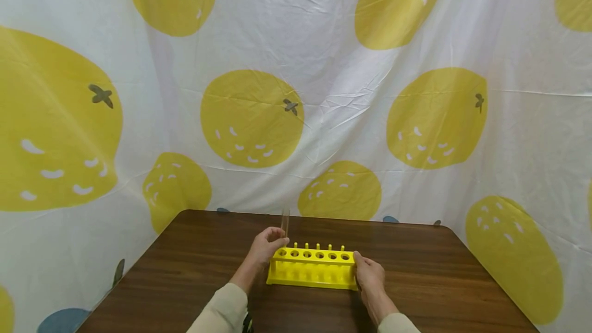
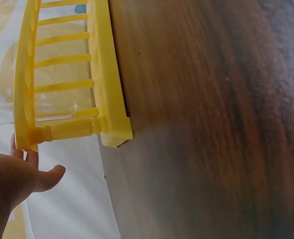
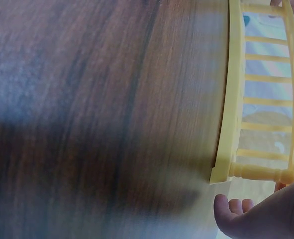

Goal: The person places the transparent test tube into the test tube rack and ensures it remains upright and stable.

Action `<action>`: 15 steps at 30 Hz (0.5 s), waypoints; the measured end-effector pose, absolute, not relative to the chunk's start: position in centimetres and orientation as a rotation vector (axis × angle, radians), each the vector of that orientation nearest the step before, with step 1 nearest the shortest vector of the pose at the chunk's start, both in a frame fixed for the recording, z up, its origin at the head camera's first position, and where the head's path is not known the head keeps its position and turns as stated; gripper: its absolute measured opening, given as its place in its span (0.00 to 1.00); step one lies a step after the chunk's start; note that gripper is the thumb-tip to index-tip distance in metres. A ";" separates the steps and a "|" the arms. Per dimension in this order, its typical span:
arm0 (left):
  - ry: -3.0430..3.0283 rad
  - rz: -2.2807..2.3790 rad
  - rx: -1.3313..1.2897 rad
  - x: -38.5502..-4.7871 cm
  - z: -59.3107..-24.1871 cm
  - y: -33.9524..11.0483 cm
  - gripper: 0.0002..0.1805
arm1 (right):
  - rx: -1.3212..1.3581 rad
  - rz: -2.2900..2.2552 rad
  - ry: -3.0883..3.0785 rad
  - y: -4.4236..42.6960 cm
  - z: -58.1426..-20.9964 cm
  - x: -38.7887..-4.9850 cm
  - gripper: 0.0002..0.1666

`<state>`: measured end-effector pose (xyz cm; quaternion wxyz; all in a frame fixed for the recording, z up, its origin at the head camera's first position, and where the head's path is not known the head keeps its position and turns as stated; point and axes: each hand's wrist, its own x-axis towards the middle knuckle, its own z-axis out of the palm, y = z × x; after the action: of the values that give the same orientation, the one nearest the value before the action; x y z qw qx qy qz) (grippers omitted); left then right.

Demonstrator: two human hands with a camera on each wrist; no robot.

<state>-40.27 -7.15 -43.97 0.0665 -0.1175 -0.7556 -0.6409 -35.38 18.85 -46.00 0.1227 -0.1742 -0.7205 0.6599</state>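
Note:
A yellow test tube rack [image 1: 314, 260] stands on the table, with one row of holes along its top and a row of pegs behind. A clear test tube [image 1: 285, 222] stands upright in the leftmost hole. In the left wrist view, the rounded end of this test tube [image 2: 62, 107] is below the top plate, short of the base. My left hand [image 1: 266, 246] pinches the tube's upper part at the rack's left end; its fingertips are partly hidden. My right hand [image 1: 370, 275] grips the rack's right end, thumb by the top plate.
The dark wooden table [image 1: 425, 271] extends around the rack on all sides. Behind it hangs a white cloth [image 1: 333, 132] printed with yellow fruit, close to the table's far edge.

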 end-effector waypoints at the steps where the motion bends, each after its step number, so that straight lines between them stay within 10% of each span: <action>1: -2.285 -1.921 -0.351 -40.2 -44.0 -7.2 0.16 | -0.508 1.926 -2.105 18.8 -46.0 -35.4 0.39; 15: -2.386 -1.862 -0.305 -40.0 -44.6 -7.5 0.16 | -0.506 1.905 -2.103 18.8 -46.0 -35.4 0.38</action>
<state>-40.04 -7.48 -44.61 0.0498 -0.1002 -0.7833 -0.6115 -35.41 18.83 -46.04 0.1291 -0.1742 -0.7234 0.6555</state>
